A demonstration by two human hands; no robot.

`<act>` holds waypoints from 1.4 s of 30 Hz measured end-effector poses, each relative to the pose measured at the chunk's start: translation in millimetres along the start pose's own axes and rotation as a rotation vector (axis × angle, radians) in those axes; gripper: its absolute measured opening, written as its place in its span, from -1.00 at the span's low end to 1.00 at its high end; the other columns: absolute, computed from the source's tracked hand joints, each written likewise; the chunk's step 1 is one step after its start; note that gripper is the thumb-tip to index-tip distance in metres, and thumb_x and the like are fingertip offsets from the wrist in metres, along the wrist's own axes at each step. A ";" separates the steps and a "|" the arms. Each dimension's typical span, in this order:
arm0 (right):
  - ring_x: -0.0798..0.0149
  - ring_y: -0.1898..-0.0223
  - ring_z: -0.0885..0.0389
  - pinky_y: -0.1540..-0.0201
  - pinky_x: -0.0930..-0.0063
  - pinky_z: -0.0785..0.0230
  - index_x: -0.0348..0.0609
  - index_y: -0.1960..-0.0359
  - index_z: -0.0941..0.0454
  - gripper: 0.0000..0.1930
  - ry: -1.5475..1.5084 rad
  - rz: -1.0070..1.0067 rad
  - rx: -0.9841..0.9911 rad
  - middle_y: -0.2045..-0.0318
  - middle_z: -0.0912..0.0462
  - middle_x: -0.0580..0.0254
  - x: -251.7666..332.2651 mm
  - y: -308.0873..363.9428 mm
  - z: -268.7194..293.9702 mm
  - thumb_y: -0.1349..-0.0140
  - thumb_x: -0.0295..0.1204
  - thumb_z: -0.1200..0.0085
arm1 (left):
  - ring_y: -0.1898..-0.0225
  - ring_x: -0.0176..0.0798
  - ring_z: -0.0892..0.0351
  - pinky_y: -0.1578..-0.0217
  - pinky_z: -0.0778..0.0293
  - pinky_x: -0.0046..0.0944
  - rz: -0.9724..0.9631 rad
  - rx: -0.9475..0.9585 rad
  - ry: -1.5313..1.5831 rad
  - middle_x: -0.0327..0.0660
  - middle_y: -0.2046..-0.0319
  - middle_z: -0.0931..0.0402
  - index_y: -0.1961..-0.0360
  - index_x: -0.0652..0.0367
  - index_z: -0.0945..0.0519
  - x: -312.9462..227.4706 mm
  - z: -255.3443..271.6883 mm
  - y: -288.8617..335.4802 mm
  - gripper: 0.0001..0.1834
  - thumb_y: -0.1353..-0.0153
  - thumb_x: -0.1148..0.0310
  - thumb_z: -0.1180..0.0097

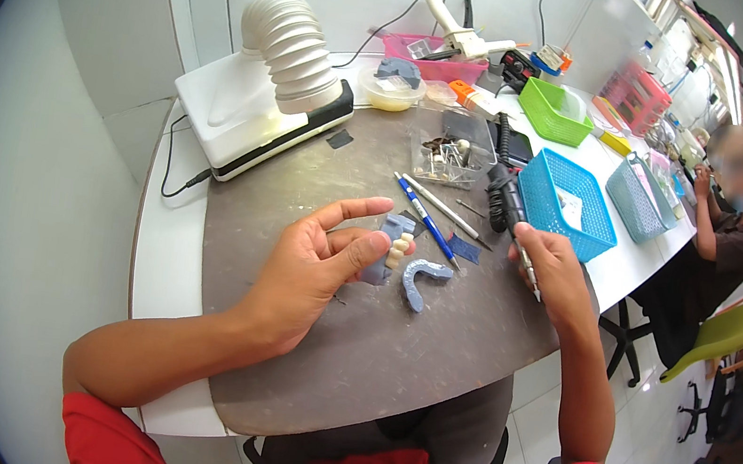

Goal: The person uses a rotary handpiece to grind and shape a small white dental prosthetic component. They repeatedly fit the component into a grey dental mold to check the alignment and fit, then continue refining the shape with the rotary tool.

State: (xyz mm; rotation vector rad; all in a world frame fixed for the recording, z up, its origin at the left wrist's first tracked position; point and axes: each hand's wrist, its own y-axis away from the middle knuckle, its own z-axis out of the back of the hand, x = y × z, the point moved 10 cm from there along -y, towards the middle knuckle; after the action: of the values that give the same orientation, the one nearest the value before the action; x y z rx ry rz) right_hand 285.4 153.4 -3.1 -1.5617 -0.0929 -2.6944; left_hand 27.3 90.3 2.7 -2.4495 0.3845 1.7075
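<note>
My left hand (300, 255) is closed on a small blue-grey dental model (397, 225), with the index finger stretched past it. Several cream-coloured artificial teeth (399, 249) sit against the model beside my fingertips. A grey horseshoe-shaped dental arch (411, 290) lies on the bench just right of that hand. My right hand (559, 275) grips a rotary handpiece (510, 202), black at the back with a slim silver front pointing down toward the bench edge. Between the hands lie a blue pen (430, 224), a white pencil-like tool (446, 210) and a dark blue scrap (463, 248).
A white box with a ribbed hose (288, 49) stands at the back left. Behind the pens is a clear box of small burs (452, 163). A blue basket (568, 203) is close to my right hand, a green basket (554, 112) beyond it. A person (733, 226) sits at right.
</note>
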 end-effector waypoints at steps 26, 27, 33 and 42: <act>0.25 0.28 -0.66 0.14 0.41 -0.49 -0.26 0.12 -0.53 -0.76 -0.201 0.886 0.294 0.31 -0.64 0.11 133.7 9.0 -71.2 -0.16 -0.61 -0.17 | -0.04 -0.33 -0.56 0.00 -0.46 -0.37 0.046 -0.136 -0.053 -0.17 0.07 -0.57 -0.25 0.29 -0.38 -1.2 24.0 -11.5 -0.55 -0.40 0.34 -0.03; 0.24 0.29 -0.67 0.16 0.41 -0.51 -0.24 0.13 -0.53 -0.73 -0.215 0.906 0.267 0.31 -0.65 0.12 128.1 9.9 -73.5 -0.12 -0.62 -0.22 | -0.05 -0.33 -0.56 0.00 -0.46 -0.37 0.049 -0.136 -0.057 -0.16 0.05 -0.56 -0.26 0.29 -0.37 -2.6 23.3 -9.8 -0.54 -0.39 0.37 -0.05; 0.20 0.34 -0.67 0.34 0.48 -0.51 -0.19 0.14 -0.55 -0.80 -0.027 1.048 0.346 0.33 -0.62 0.03 127.9 22.9 -88.3 -0.20 -0.49 -0.20 | -0.08 -0.28 -0.53 -0.06 -0.48 -0.29 0.025 -0.116 -0.036 -0.11 -0.03 -0.52 -0.27 0.30 -0.35 -3.2 19.8 -10.8 -0.51 -0.34 0.46 -0.09; 0.15 0.45 -0.54 0.44 0.31 -0.41 -0.03 0.41 -0.57 -0.77 0.264 0.998 0.495 0.44 -0.47 0.24 117.2 26.4 -109.4 0.09 -0.40 -0.38 | -0.08 -0.24 -0.53 -0.08 -0.50 -0.24 0.003 -0.144 -0.024 -0.09 0.00 -0.54 -0.27 0.29 -0.34 -7.8 26.0 -13.1 -0.49 -0.31 0.52 -0.10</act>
State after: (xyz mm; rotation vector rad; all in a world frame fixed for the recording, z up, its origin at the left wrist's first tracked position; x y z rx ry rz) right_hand 133.8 120.9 45.3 -0.7711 0.0257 -1.8456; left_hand 4.9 110.4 0.4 -2.5244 0.2713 1.8238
